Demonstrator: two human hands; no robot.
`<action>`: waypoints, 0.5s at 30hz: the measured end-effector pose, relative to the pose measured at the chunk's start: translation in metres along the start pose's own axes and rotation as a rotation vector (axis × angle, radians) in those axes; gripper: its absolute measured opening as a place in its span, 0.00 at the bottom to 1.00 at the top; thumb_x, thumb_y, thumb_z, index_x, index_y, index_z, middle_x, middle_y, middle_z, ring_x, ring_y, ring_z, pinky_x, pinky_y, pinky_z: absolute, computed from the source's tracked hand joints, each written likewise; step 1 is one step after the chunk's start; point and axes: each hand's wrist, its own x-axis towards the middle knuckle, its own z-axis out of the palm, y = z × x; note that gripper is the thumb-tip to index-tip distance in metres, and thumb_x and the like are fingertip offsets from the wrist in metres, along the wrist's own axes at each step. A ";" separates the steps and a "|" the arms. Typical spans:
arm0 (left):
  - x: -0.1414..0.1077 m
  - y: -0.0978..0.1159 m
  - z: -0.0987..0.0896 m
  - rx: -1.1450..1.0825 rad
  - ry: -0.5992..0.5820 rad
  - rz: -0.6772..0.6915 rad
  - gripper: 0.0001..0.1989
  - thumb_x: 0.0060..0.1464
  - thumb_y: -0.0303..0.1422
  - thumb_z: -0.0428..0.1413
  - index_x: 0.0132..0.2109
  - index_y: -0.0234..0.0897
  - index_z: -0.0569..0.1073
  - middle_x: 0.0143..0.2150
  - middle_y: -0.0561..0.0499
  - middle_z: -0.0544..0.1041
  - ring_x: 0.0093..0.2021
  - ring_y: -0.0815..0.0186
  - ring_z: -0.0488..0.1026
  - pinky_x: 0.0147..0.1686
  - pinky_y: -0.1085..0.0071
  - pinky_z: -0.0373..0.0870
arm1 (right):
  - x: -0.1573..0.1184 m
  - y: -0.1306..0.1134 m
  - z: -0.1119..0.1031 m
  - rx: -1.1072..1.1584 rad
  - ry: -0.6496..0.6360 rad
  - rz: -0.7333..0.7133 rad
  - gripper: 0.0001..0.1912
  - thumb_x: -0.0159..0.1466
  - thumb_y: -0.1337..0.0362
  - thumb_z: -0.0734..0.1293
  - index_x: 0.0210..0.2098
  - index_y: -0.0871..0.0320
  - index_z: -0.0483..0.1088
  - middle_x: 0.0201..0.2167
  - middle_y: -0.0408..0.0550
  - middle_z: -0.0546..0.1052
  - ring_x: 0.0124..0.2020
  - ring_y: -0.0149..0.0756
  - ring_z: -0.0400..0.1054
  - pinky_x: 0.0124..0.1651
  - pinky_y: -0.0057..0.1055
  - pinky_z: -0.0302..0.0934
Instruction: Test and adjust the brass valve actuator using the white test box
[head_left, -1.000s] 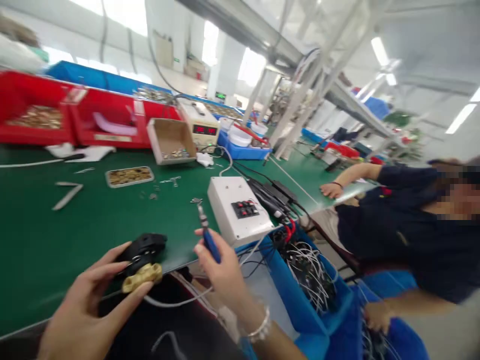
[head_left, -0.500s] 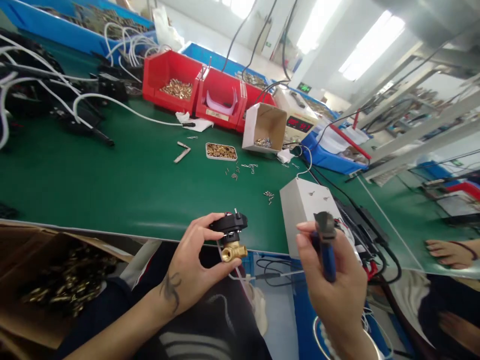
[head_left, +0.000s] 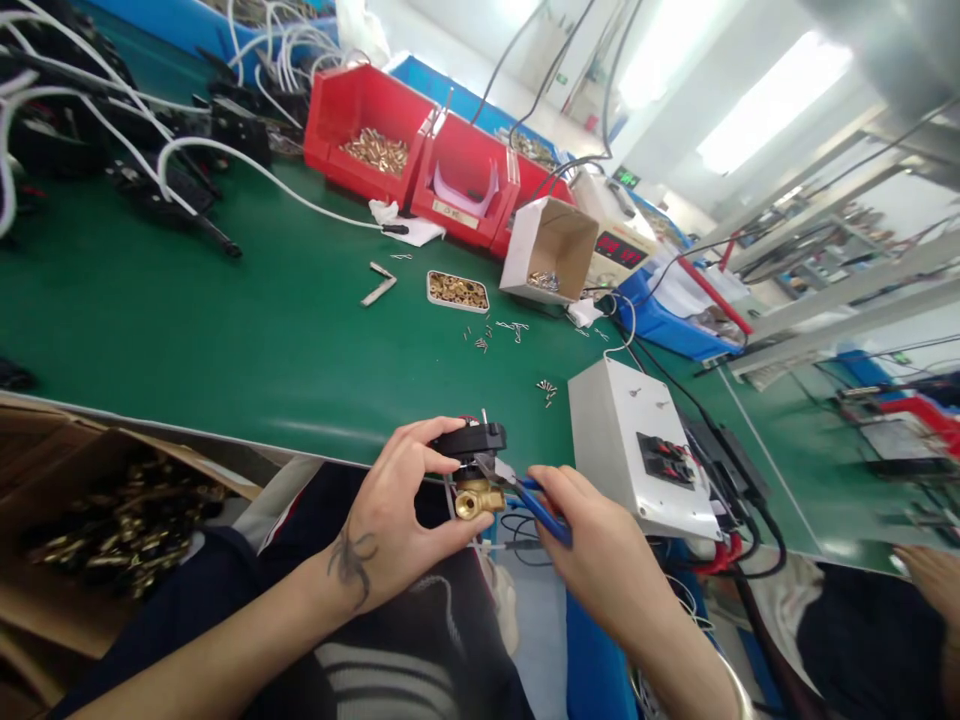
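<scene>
My left hand [head_left: 397, 500] grips a small valve assembly with a black plastic top [head_left: 469, 440] and a brass body [head_left: 476, 497], held just off the near edge of the green table [head_left: 225, 330]. My right hand [head_left: 592, 535] holds blue-handled pliers [head_left: 525, 487], whose metal jaws touch the valve between the black top and the brass body. A thin white cable hangs down from the valve.
A white switch box [head_left: 637, 445] stands right of my hands, with black and red cables behind it. Loose screws [head_left: 547, 388], a tray of brass parts [head_left: 457, 290], a cardboard box [head_left: 551, 250] and red bins [head_left: 420, 150] lie farther back. A carton of brass valves [head_left: 112, 520] sits at lower left. A co-worker's hand [head_left: 930, 570] shows at right.
The view swung left and steadied. My right hand lowered the pliers from upright and brought their jaws onto the valve. My left hand kept holding the valve.
</scene>
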 end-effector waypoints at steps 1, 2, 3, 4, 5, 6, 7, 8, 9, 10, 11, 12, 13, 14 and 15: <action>0.000 0.000 0.000 0.001 0.000 0.001 0.16 0.53 0.30 0.65 0.43 0.38 0.66 0.56 0.38 0.74 0.58 0.58 0.72 0.57 0.57 0.70 | 0.000 0.001 0.000 0.005 -0.031 -0.004 0.13 0.62 0.76 0.59 0.40 0.55 0.69 0.27 0.43 0.71 0.24 0.33 0.66 0.25 0.27 0.56; 0.000 0.000 0.000 0.000 -0.002 -0.004 0.16 0.53 0.30 0.65 0.43 0.38 0.66 0.56 0.38 0.74 0.58 0.58 0.72 0.57 0.56 0.71 | 0.000 0.001 -0.001 0.031 0.010 0.020 0.13 0.62 0.75 0.60 0.41 0.55 0.69 0.28 0.44 0.71 0.25 0.33 0.66 0.26 0.27 0.57; 0.000 0.000 0.001 -0.002 -0.007 -0.010 0.16 0.53 0.30 0.65 0.43 0.38 0.66 0.56 0.38 0.74 0.57 0.57 0.72 0.56 0.56 0.71 | -0.001 0.000 -0.003 0.068 0.107 0.071 0.12 0.63 0.74 0.61 0.42 0.54 0.69 0.30 0.44 0.72 0.26 0.33 0.66 0.28 0.27 0.59; 0.000 0.000 0.001 -0.004 -0.012 -0.015 0.16 0.53 0.30 0.66 0.43 0.38 0.66 0.56 0.38 0.74 0.57 0.57 0.72 0.56 0.56 0.71 | -0.001 -0.001 -0.005 0.100 0.233 0.131 0.11 0.63 0.74 0.62 0.42 0.54 0.69 0.32 0.44 0.73 0.28 0.32 0.67 0.30 0.27 0.60; 0.000 0.000 0.001 -0.005 -0.015 -0.018 0.17 0.52 0.30 0.66 0.43 0.38 0.66 0.56 0.38 0.74 0.57 0.57 0.72 0.56 0.56 0.72 | -0.001 -0.002 -0.006 0.124 0.352 0.182 0.10 0.64 0.73 0.64 0.43 0.53 0.68 0.34 0.45 0.74 0.30 0.32 0.68 0.32 0.27 0.61; 0.000 0.000 0.001 -0.005 -0.015 -0.019 0.17 0.52 0.30 0.66 0.42 0.38 0.66 0.56 0.38 0.74 0.57 0.57 0.72 0.56 0.56 0.72 | 0.000 -0.002 -0.006 0.130 0.423 0.206 0.10 0.64 0.72 0.64 0.43 0.53 0.68 0.35 0.45 0.74 0.31 0.32 0.68 0.34 0.28 0.62; 0.000 0.000 0.002 -0.006 -0.013 -0.017 0.17 0.52 0.31 0.66 0.43 0.38 0.66 0.56 0.38 0.74 0.57 0.56 0.72 0.56 0.56 0.72 | 0.001 -0.003 -0.005 0.117 0.408 0.198 0.10 0.65 0.72 0.64 0.43 0.53 0.68 0.34 0.45 0.74 0.31 0.33 0.69 0.34 0.28 0.62; 0.000 -0.001 0.002 -0.006 -0.007 -0.015 0.17 0.52 0.31 0.66 0.43 0.38 0.66 0.56 0.38 0.74 0.58 0.56 0.72 0.56 0.55 0.71 | 0.002 -0.002 -0.004 0.097 0.314 0.165 0.10 0.64 0.73 0.63 0.43 0.54 0.68 0.33 0.45 0.74 0.30 0.33 0.69 0.32 0.28 0.61; -0.001 -0.001 0.002 -0.002 -0.003 -0.010 0.17 0.52 0.31 0.66 0.43 0.38 0.66 0.56 0.38 0.74 0.58 0.56 0.72 0.56 0.55 0.71 | 0.004 -0.001 -0.003 0.076 0.170 0.112 0.11 0.64 0.74 0.61 0.42 0.54 0.68 0.30 0.44 0.73 0.28 0.34 0.68 0.29 0.28 0.59; -0.001 -0.002 0.002 0.003 0.002 -0.005 0.17 0.52 0.30 0.66 0.43 0.38 0.66 0.56 0.38 0.74 0.58 0.56 0.72 0.56 0.55 0.71 | 0.005 0.001 -0.003 0.053 0.018 0.056 0.12 0.63 0.75 0.60 0.41 0.54 0.69 0.28 0.43 0.73 0.26 0.34 0.67 0.27 0.28 0.58; -0.001 -0.002 0.002 0.008 0.004 -0.002 0.17 0.52 0.30 0.66 0.43 0.38 0.66 0.56 0.38 0.74 0.58 0.56 0.72 0.57 0.55 0.71 | 0.006 0.003 -0.004 0.034 -0.093 0.023 0.13 0.62 0.75 0.59 0.41 0.54 0.69 0.27 0.43 0.72 0.25 0.34 0.67 0.26 0.28 0.56; -0.001 -0.002 0.002 0.011 0.003 0.001 0.17 0.52 0.30 0.66 0.43 0.38 0.66 0.56 0.38 0.74 0.58 0.56 0.72 0.57 0.55 0.70 | 0.006 0.004 -0.006 0.027 -0.120 0.022 0.13 0.62 0.75 0.60 0.41 0.54 0.69 0.27 0.43 0.72 0.25 0.34 0.66 0.26 0.28 0.57; -0.001 -0.002 0.002 0.014 -0.002 0.001 0.17 0.51 0.30 0.66 0.43 0.38 0.66 0.56 0.38 0.74 0.58 0.56 0.72 0.57 0.55 0.70 | 0.006 0.006 -0.009 0.033 -0.062 0.047 0.12 0.63 0.74 0.61 0.41 0.54 0.69 0.28 0.44 0.72 0.26 0.33 0.67 0.27 0.28 0.58; -0.001 -0.002 0.002 0.013 -0.010 0.000 0.17 0.51 0.30 0.66 0.43 0.38 0.66 0.56 0.38 0.74 0.58 0.56 0.72 0.57 0.56 0.71 | 0.005 0.006 -0.011 0.046 0.057 0.091 0.10 0.64 0.73 0.62 0.42 0.54 0.69 0.31 0.44 0.73 0.28 0.33 0.68 0.30 0.28 0.60; -0.001 -0.002 0.002 0.011 -0.016 -0.002 0.17 0.51 0.30 0.67 0.42 0.38 0.66 0.56 0.38 0.74 0.58 0.56 0.72 0.56 0.56 0.71 | 0.003 0.006 -0.012 0.057 0.195 0.140 0.09 0.64 0.71 0.63 0.43 0.54 0.69 0.33 0.45 0.74 0.30 0.33 0.69 0.32 0.28 0.61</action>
